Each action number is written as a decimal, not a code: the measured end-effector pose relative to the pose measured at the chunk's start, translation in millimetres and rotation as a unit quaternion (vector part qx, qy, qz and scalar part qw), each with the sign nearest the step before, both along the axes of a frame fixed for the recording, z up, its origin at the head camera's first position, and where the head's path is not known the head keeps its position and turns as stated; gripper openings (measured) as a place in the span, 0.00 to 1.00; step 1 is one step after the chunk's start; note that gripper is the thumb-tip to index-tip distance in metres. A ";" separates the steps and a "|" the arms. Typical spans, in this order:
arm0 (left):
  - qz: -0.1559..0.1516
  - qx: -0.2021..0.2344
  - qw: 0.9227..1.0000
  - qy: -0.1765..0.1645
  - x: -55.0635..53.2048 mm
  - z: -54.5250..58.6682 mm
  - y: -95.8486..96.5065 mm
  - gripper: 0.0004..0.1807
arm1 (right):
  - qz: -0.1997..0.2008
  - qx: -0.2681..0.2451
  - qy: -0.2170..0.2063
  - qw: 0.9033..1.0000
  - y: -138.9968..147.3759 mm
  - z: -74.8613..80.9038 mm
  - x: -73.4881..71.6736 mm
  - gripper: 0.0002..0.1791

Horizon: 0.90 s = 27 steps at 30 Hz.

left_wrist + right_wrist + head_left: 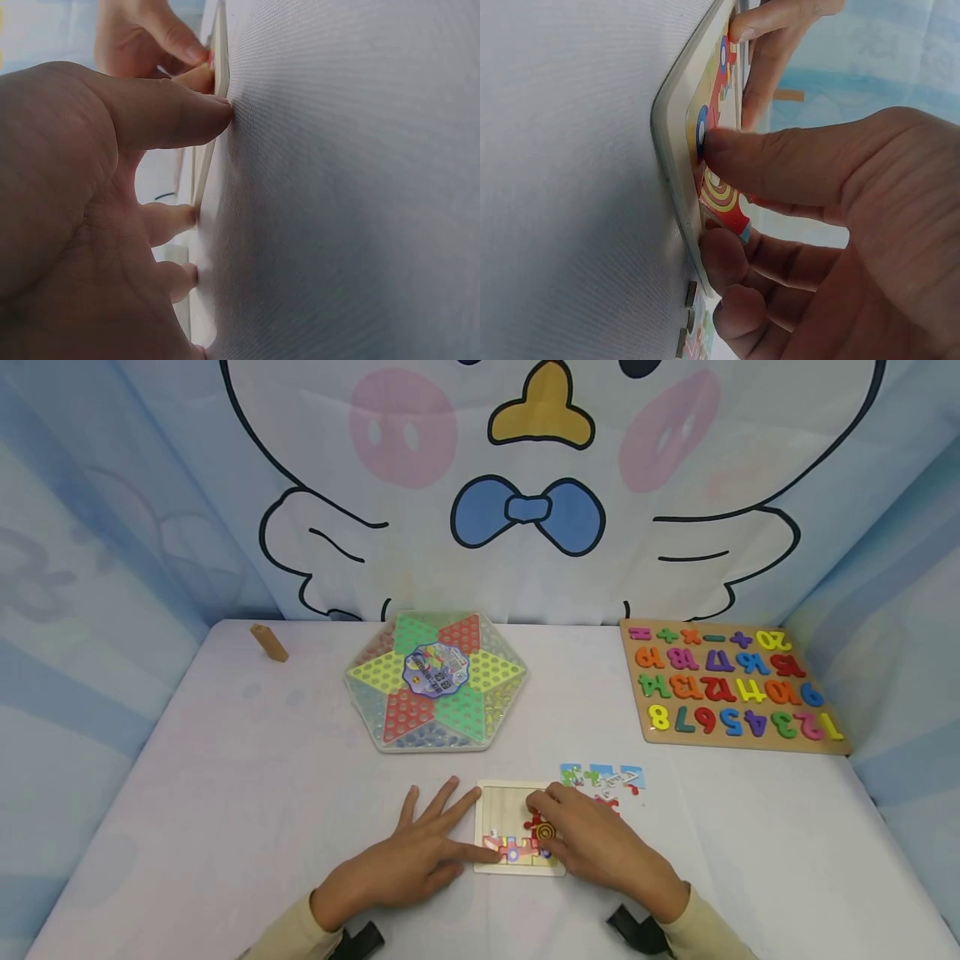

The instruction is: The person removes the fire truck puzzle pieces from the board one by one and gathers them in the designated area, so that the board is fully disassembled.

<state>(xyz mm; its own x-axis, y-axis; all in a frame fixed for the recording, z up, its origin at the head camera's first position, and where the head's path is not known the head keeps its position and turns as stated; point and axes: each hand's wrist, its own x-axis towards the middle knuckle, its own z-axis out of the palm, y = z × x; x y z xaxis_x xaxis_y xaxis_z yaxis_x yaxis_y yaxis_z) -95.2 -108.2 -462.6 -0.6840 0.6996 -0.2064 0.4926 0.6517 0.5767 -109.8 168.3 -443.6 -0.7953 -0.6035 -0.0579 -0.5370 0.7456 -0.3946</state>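
A small wooden puzzle tray [501,802] lies on the white table between the two hands. Along its near side sit joined puzzle pieces [513,851] with a red and blue picture. My left hand [408,860] has its fingers spread; one straight finger presses the joined pieces, and the others reach the tray's left edge. Over the tray's right side, my right hand [600,837] holds a red puzzle piece [731,216] with a yellow-brown spiral, tilted above the pieces. Its thumb [754,161] rests beside the spiral. Part of the tray's right edge is hidden beneath this hand.
Loose puzzle pieces [603,775] lie just beyond the right hand. Farther back stand a hexagonal board-game box [408,745] and, at the right, a wooden number board [750,745]. A brown wooden block [269,643] lies at the far left, before a printed curtain [540,585].
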 end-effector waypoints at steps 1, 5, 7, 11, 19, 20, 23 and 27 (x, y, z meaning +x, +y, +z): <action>0.001 -0.001 1.000 -0.001 -0.2 0.1 -0.1 0.26 | 0.001 0.000 0.004 1.000 0.0 0.0 -0.2 0.18; 0.002 0.001 1.000 -0.005 -0.4 0.3 -0.1 0.26 | 0.006 -0.004 0.011 1.000 0.1 -0.3 -1.4 0.13; 0.002 0.002 1.000 -0.006 -0.6 0.6 -0.1 0.25 | 0.005 -0.011 0.007 1.000 0.0 -0.6 -2.2 0.12; 0.004 0.003 1.000 -0.005 -0.4 1.4 0.1 0.25 | 0.002 -0.030 -0.010 1.000 0.1 -1.2 -3.9 0.11; 0.003 0.001 1.000 -0.003 -0.7 1.1 0.1 0.25 | 0.018 -0.045 -0.024 0.999 3.4 -2.1 -4.7 0.10; 0.003 0.000 1.000 -0.002 -0.7 1.2 0.1 0.25 | 0.018 -0.045 -0.028 0.998 3.9 -2.0 -4.9 0.10; 0.004 -0.001 1.000 -0.002 -0.5 1.8 0.2 0.25 | 0.022 -0.049 -0.037 0.998 5.0 -1.9 -5.9 0.09; 0.005 -0.001 1.000 -0.003 -0.2 2.6 -0.1 0.25 | 0.031 -0.058 -0.037 0.997 6.8 -2.4 -7.1 0.09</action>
<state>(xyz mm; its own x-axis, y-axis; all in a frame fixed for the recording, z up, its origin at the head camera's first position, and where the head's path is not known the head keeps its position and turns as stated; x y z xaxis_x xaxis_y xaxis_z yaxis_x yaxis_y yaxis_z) -95.3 -108.3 -460.0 -0.6897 0.6923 -0.2124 0.4823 0.6580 0.5783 -117.0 175.1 -446.0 -0.7529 -0.6568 -0.0421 -0.5462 0.6592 -0.5168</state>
